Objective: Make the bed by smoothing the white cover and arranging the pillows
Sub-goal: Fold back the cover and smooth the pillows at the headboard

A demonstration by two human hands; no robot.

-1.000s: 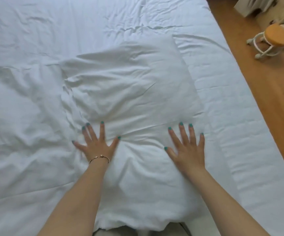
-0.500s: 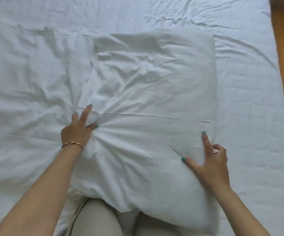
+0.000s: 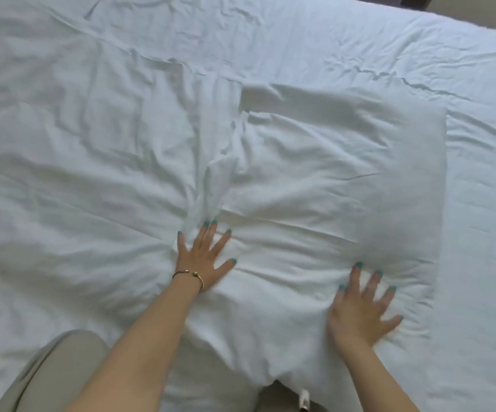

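**Both hands flat on pillow, cover creased**

The pillow (image 3: 330, 179) lies on the white cover (image 3: 77, 144), right of centre on the bed. The left hand (image 3: 203, 257), wearing a thin bracelet (image 3: 191, 276), presses flat at the pillow's left edge, fingers spread and straight, gripping nothing. The right hand (image 3: 362, 307) rests palm-down near the pillow's lower right corner, fingers splayed; it is blurred, so contact detail is uncertain. The cover shows heavy creasing left of the pillow. A beige trouser leg (image 3: 47, 376) sits at the lower left.

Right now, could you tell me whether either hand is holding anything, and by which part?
Nothing is held. The left hand and the right hand both press flat, fingers spread, on the pillow's near end.
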